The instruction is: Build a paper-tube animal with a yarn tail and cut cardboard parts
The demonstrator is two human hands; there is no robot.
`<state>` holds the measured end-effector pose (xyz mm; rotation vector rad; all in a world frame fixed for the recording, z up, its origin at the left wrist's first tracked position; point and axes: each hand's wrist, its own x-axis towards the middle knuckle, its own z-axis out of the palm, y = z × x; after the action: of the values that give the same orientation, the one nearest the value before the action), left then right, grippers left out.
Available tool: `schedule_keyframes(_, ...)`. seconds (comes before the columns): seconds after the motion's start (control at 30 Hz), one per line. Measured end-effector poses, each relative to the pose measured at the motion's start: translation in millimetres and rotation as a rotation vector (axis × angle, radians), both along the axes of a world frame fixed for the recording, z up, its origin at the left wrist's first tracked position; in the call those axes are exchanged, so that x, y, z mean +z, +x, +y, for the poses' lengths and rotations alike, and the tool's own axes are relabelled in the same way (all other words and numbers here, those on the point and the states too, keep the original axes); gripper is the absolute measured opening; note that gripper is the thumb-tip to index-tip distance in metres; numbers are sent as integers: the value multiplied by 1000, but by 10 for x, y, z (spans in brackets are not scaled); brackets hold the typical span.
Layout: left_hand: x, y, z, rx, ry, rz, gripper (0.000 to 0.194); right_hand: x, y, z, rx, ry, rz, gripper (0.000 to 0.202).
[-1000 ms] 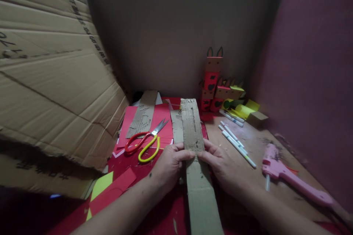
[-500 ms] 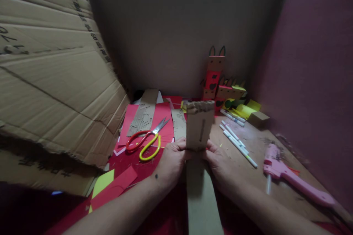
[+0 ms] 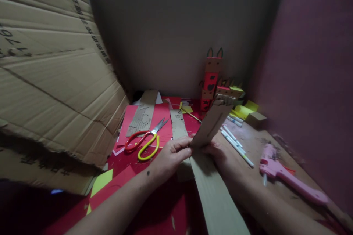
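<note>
A long cardboard strip (image 3: 217, 194) is bent near its far end, and the bent end stands up with a torn edge. My left hand (image 3: 176, 152) pinches the strip at the left end of the fold, thumb on top. At the right end of the fold, my right hand (image 3: 216, 154) grips it, with part of its fingers hidden behind the cardboard. Scissors (image 3: 150, 141) with one red and one yellow handle lie half spread, left of my left hand. Beyond the hands, another cardboard strip (image 3: 178, 121) lies flat.
A big cardboard sheet (image 3: 55, 77) leans at the left. Red paper (image 3: 162, 114) lies under the scissors. To the right are white markers (image 3: 237, 147) and a pink glue gun (image 3: 284, 176). Decorated cardboard figures (image 3: 211, 77) with ears stand at the back.
The strip has swung, its bent end tilting to the right and its near end shifting right as well. Both hands still hold the fold.
</note>
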<state>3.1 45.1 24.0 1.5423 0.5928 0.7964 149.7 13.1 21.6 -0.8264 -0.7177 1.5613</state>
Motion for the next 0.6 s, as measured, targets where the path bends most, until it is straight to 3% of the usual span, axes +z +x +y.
schedule_keyframes(0.1, -18, 5, -49, 22, 63, -52, 43, 25, 45, 13, -45, -155, 26, 28)
schedule_keyframes(0.2, -68, 18, -60, 73, 288, -10, 49, 27, 77, 24, -34, -211, 27, 23)
schedule_keyframes(0.33, -118, 24, -19, 224, 558, 116, 26, -40, 113, 19, 67, -104, -26, 17)
schedule_keyframes(0.4, -114, 21, -12, 275, 566, 127, 11, -73, 136, 1, 165, -47, -47, 14)
schedule_keyframes(0.47, -97, 17, -19, 305, 509, 136, 12, -78, 160, -25, 226, 24, -29, 18)
schedule_keyframes(0.6, -73, 15, -36, 346, 363, 131, 15, -16, 171, -73, 208, 232, 73, 37)
